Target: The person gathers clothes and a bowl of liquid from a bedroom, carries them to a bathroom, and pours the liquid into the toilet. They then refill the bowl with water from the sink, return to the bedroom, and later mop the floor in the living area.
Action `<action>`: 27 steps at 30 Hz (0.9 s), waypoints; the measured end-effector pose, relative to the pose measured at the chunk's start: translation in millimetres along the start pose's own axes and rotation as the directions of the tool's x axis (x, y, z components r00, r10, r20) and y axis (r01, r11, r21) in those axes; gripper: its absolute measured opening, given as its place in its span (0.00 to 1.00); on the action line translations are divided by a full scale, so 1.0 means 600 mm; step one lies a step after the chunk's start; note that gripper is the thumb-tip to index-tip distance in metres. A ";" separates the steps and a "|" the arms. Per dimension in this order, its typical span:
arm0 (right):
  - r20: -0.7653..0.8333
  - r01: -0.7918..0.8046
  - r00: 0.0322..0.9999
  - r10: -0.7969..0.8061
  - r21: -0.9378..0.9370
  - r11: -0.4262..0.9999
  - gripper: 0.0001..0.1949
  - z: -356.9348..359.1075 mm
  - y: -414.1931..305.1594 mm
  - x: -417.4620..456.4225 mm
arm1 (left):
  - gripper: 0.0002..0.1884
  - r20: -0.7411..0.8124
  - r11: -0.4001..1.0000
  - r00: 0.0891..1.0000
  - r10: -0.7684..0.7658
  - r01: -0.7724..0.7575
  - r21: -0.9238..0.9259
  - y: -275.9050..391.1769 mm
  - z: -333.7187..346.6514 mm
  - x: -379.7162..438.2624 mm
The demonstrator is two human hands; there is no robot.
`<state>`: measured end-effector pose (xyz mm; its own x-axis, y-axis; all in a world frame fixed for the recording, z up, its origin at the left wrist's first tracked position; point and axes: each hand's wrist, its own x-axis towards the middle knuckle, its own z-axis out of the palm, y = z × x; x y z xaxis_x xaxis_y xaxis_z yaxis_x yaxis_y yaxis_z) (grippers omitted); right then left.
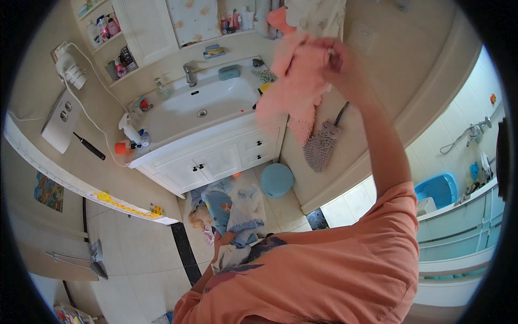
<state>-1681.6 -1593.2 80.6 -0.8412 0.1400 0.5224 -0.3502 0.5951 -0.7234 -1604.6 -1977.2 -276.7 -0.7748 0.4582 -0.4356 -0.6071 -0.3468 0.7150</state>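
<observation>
My right hand [336, 58] is raised at the wall beside the washbasin, its fingers gripping a pink cloth [301, 75] that looks blurred. Behind the lower part of this cloth hangs a pink chenille hand towel [302, 127]. A grey chenille hand towel [321, 148] with a small animal face hangs by a dark loop next to it. Down at my waist, my left hand [224, 239] holds a bundle of clothes against my body. The bundle includes a light blue garment [220, 208] and a white garment [245, 202] with a blue ribbed edge. Its underside is hidden.
A white washbasin [178, 121] with a chrome tap [189, 75] tops a white cabinet [218, 162]. Spray and pump bottles crowd its left end. A blue round bin or stool [277, 180] stands on the floor. A white hair dryer [73, 71] hangs left; a doorway opens right.
</observation>
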 end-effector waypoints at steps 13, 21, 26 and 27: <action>0.061 0.115 0.993 -0.102 -0.708 0.697 0.18 -0.052 0.011 0.074 | 0.26 0.120 0.996 0.989 -0.087 0.083 0.034 0.038 -0.018 0.050; 0.203 0.196 0.976 -0.076 -0.678 0.709 0.11 -0.028 0.067 0.031 | 0.27 0.142 0.992 0.982 -0.126 0.121 0.043 0.049 -0.028 0.057; 0.058 -0.394 0.867 0.494 -0.526 0.754 0.12 -0.022 0.009 0.053 | 0.27 0.136 0.990 0.981 -0.138 0.132 0.053 0.053 -0.035 0.055; 0.052 -0.407 0.867 0.495 -0.498 0.766 0.12 -0.023 0.003 0.055 | 0.27 0.130 0.990 0.982 -0.140 0.134 0.050 0.053 -0.037 0.052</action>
<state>-1704.2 -1576.7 102.8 -0.9242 0.3750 0.0718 0.2795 0.7926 -0.5420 -1652.1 -1992.0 -279.9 -0.6527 0.6047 -0.4564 -0.6961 -0.2408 0.6764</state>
